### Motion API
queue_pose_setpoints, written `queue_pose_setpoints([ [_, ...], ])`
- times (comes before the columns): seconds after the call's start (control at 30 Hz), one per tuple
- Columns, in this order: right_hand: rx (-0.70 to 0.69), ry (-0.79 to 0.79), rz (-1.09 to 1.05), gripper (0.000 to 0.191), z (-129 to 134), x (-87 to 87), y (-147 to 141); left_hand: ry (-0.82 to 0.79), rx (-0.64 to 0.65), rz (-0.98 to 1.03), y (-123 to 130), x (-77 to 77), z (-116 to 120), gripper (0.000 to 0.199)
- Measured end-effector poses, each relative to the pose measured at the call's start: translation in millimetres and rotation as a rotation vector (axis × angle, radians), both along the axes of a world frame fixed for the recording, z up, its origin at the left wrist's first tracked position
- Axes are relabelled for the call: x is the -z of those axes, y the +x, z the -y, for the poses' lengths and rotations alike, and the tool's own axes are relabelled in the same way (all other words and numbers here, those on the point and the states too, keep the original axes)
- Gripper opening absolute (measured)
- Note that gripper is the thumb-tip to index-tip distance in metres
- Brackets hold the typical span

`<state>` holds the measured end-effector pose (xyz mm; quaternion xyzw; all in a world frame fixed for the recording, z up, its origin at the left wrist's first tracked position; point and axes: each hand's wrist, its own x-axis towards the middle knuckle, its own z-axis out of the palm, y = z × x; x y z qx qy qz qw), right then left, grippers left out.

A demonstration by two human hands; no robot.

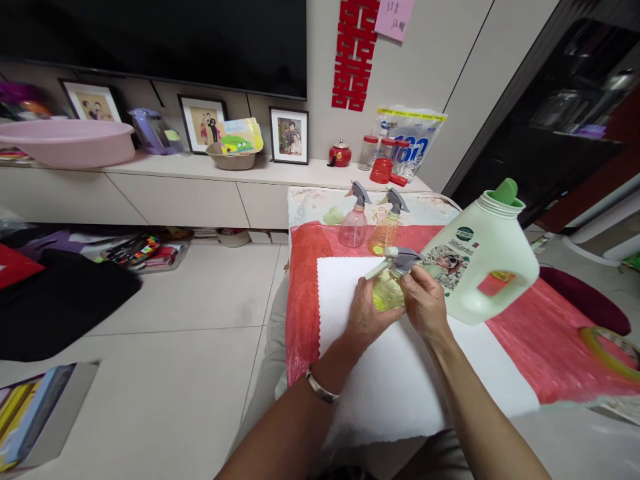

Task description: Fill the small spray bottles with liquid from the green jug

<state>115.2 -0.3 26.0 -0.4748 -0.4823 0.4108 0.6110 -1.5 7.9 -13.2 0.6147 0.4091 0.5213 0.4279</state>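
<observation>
Between my two hands is a small spray bottle (386, 291) with yellowish liquid and a grey trigger head. My left hand (367, 312) wraps round its body from the left. The fingers of my right hand (427, 298) close on the neck, just under the trigger head. A white cloth (390, 387) with a zigzag edge lies beneath. Behind it stand a pink spray bottle (353, 228) and an orange-yellow spray bottle (386, 230), both upright with grey heads. Right of my hands, a large pale green jug (480, 257) stands uncapped, with a green piece in its mouth.
Red plastic sheeting (555, 333) covers the table, with a roll of tape (607, 350) at the right. Along the wall, a low cabinet (185, 193) bears a pink basin (70, 143), framed photos, a red pot (339, 155) and glass jars. A box of books (45, 413) sits on the floor.
</observation>
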Motion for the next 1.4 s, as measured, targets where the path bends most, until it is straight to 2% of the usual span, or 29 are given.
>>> queue_pose_setpoints([
  [0.23, 0.030, 0.007, -0.070, 0.060, -5.3, -4.2, -1.3, 0.053, 0.021, -0.010, -2.9, -0.9, 1.7, 0.074],
  [0.57, -0.059, 0.020, -0.134, 0.051, -4.6, -1.7, 3.6, 0.015, 0.033, 0.016, -3.3, -0.2, 0.2, 0.075],
  [0.9, -0.026, 0.044, -0.134, 0.048, -6.7, -4.1, 5.4, 0.024, 0.037, 0.022, -2.8, 0.5, 0.5, 0.074],
  [1.23, -0.097, 0.027, -0.139, 0.050, -0.5, -5.1, 3.5, 0.033, 0.034, 0.034, -2.3, 3.3, -0.4, 0.074],
  [1.4, -0.044, 0.049, -0.147, 0.047, -3.0, -3.4, 3.6, 0.038, 0.038, 0.021, -3.3, 2.2, 0.2, 0.075],
])
